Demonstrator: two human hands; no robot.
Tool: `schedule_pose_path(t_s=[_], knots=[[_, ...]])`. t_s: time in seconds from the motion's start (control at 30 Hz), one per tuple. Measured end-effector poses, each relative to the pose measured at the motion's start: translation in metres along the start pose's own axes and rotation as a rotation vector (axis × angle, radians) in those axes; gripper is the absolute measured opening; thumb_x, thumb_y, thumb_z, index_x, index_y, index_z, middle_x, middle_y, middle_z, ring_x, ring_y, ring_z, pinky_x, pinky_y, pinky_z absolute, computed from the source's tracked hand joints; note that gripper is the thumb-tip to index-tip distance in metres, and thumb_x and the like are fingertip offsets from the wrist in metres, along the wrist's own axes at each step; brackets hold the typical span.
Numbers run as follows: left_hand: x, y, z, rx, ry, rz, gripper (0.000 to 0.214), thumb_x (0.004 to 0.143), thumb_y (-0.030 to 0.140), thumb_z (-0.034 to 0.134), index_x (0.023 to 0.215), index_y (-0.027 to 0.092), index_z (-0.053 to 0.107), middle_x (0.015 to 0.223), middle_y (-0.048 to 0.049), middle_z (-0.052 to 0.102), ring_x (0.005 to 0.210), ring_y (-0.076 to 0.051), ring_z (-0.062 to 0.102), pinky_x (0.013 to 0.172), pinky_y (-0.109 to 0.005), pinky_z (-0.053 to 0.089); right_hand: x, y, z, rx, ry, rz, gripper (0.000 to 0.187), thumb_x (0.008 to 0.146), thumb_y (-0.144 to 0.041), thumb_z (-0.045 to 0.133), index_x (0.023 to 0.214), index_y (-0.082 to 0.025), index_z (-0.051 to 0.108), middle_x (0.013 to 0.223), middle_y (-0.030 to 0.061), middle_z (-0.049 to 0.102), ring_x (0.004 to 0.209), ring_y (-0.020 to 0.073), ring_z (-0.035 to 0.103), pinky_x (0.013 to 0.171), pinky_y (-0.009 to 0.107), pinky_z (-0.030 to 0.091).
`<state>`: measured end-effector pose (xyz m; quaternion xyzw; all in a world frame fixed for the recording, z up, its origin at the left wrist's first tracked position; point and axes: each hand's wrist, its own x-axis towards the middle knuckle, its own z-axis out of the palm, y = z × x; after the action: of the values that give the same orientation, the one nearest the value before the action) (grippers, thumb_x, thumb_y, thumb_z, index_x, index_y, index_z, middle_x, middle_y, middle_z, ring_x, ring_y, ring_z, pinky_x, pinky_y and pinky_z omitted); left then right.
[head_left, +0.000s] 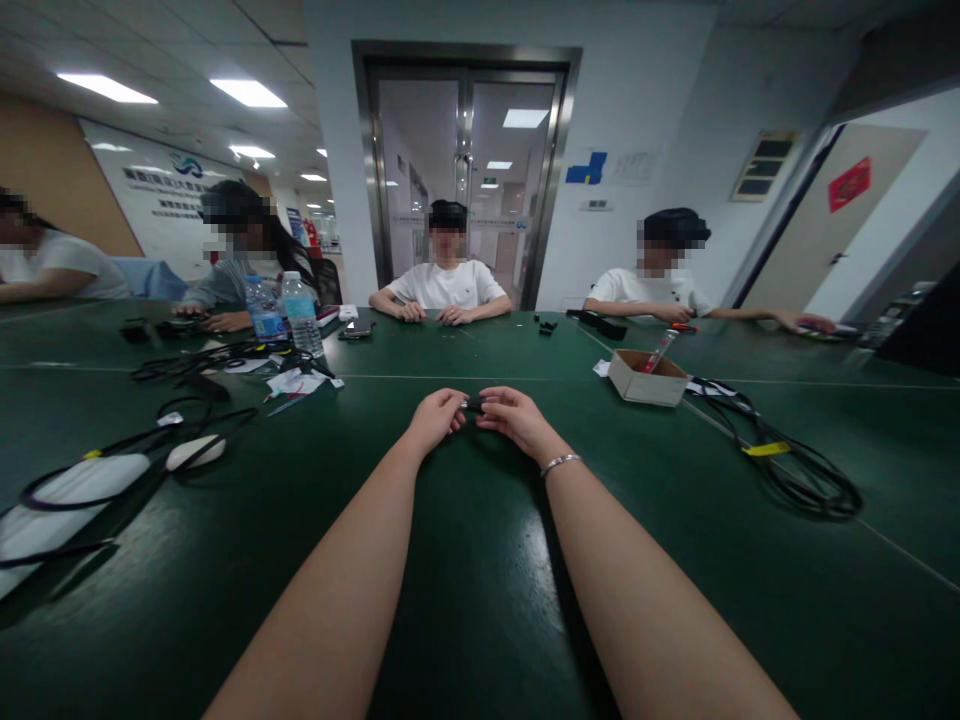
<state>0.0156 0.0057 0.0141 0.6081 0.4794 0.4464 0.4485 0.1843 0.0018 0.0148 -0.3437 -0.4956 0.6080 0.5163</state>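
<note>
Both my forearms stretch out over the dark green table (480, 600). My left hand (436, 418) and my right hand (514, 417) meet at the middle of the table, fingers curled, pinching a small black part (473, 405) between them. The part is mostly hidden by my fingertips, so its shape is unclear. A thin silver bracelet (561, 462) circles my right wrist.
A small cardboard box (646, 378) holding a red-handled tool stands to the right, with coiled black cables (787, 465) beyond it. Cables, white pads (67, 490) and two water bottles (292, 315) lie to the left. Several people sit along the far edge.
</note>
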Motion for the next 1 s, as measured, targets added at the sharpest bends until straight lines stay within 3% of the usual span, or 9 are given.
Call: schedule_pose_path(t_s=[0.27, 0.47, 0.6, 0.8, 1.0], knots=[[-0.0027, 0.0042, -0.0005, -0.016, 0.041, -0.028, 0.024, 0.078, 0.018, 0.05, 0.099, 0.015, 0.061, 0.075, -0.002, 0.057, 0.051, -0.007, 0.049, 0.041, -0.016, 0.036, -0.0011, -0.0016, 0.0017, 0.003, 0.006, 0.002, 0.02, 0.075, 0.001, 0.061, 0.089, -0.014, 0.062, 0.08, 0.0031, 0.063, 0.058, 0.0119, 0.065, 0.059, 0.022, 0.058], [-0.0017, 0.0028, -0.0006, -0.027, 0.033, -0.02, 0.025, 0.083, 0.029, 0.047, 0.097, 0.014, 0.061, 0.074, -0.0028, 0.056, 0.05, -0.007, 0.049, 0.042, -0.017, 0.037, -0.002, -0.0024, 0.0022, 0.001, 0.008, 0.007, 0.02, 0.076, 0.001, 0.06, 0.089, -0.014, 0.062, 0.079, 0.0034, 0.063, 0.058, 0.0124, 0.065, 0.059, 0.022, 0.058], [-0.0025, 0.0034, -0.0008, -0.055, 0.043, -0.043, 0.027, 0.078, 0.02, 0.048, 0.101, 0.016, 0.06, 0.085, -0.004, 0.058, 0.056, -0.008, 0.052, 0.042, -0.016, 0.038, -0.0023, -0.0026, 0.0023, 0.0, 0.007, 0.005, 0.019, 0.076, 0.001, 0.06, 0.089, -0.014, 0.061, 0.079, 0.0033, 0.063, 0.059, 0.0122, 0.065, 0.059, 0.022, 0.058], [-0.0011, 0.0034, 0.0001, -0.043, 0.056, -0.055, 0.028, 0.076, 0.015, 0.046, 0.099, 0.016, 0.06, 0.073, -0.0017, 0.055, 0.053, -0.008, 0.05, 0.042, -0.016, 0.037, -0.0012, -0.0017, 0.0016, 0.01, -0.005, 0.003, 0.02, 0.075, 0.001, 0.06, 0.089, -0.014, 0.061, 0.077, 0.0026, 0.063, 0.057, 0.0118, 0.065, 0.058, 0.021, 0.058], [-0.0023, 0.0038, 0.0002, -0.032, 0.054, -0.034, 0.022, 0.083, 0.02, 0.045, 0.097, 0.014, 0.061, 0.068, -0.0004, 0.051, 0.049, -0.007, 0.047, 0.041, -0.016, 0.036, -0.0021, -0.0026, 0.0022, 0.006, 0.001, 0.006, 0.02, 0.075, 0.001, 0.06, 0.089, -0.014, 0.061, 0.079, 0.0027, 0.062, 0.058, 0.0121, 0.065, 0.058, 0.021, 0.058]])
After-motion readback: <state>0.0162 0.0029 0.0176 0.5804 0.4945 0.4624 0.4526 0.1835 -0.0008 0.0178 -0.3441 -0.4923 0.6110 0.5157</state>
